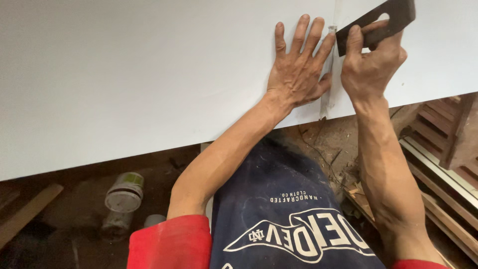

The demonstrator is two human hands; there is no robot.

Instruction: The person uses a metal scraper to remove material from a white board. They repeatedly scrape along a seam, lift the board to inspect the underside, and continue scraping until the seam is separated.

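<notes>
A person's left hand (298,69) lies flat, fingers spread, on a white panel (149,74), just left of a pale seam strip (328,74). The right hand (371,65), grip closed, holds a dark scraper (378,22) against it.

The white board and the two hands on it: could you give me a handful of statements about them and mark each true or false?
1. The left hand lies flat, fingers spread, on the white board. True.
2. The right hand is empty. False: it grips a dark flat scraper-like tool held against the board.
3. A narrow seam runs across the board between the two hands. True.
4. The person wears green sleeves. False: the sleeves are red, under a dark blue apron.
5. A round container lies on the floor below the board. True.
</notes>
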